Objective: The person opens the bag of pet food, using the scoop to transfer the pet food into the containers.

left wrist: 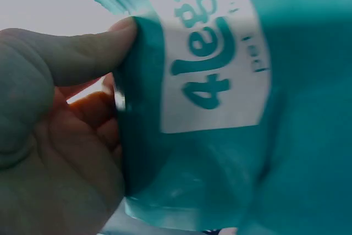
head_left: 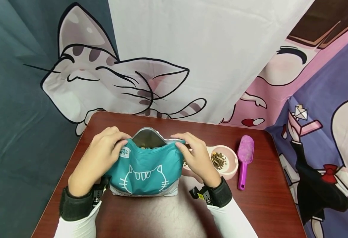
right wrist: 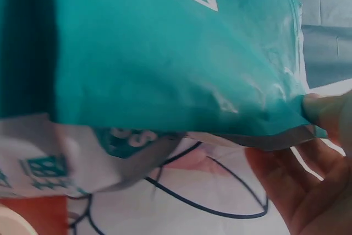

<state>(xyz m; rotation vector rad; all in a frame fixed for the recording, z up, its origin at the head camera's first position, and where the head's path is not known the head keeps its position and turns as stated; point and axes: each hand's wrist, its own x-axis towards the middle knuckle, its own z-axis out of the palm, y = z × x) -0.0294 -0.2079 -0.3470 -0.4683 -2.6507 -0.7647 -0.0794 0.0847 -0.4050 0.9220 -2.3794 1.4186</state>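
A teal pet food bag (head_left: 145, 168) with a white cat outline stands upright on the table, its top gaping. Inside the mouth a grey lining shows, with a little of the contents lower down. My left hand (head_left: 102, 155) pinches the bag's top left corner between thumb and fingers; in the left wrist view the thumb (left wrist: 93, 48) lies beside the white "4legs" label (left wrist: 214, 64). My right hand (head_left: 199, 157) pinches the top right corner, and the right wrist view has its fingers (right wrist: 297, 185) at the bag's edge. Behind the right hand, a pink double bowl (head_left: 232, 155) is partly hidden.
Brown kibble (head_left: 218, 161) lies in the bowl's right-hand dish. Farther right rests a purple scoop (head_left: 245, 155) on the reddish-brown table (head_left: 269, 198). Cartoon-printed cloth (head_left: 215, 49) hangs behind the table's back edge.
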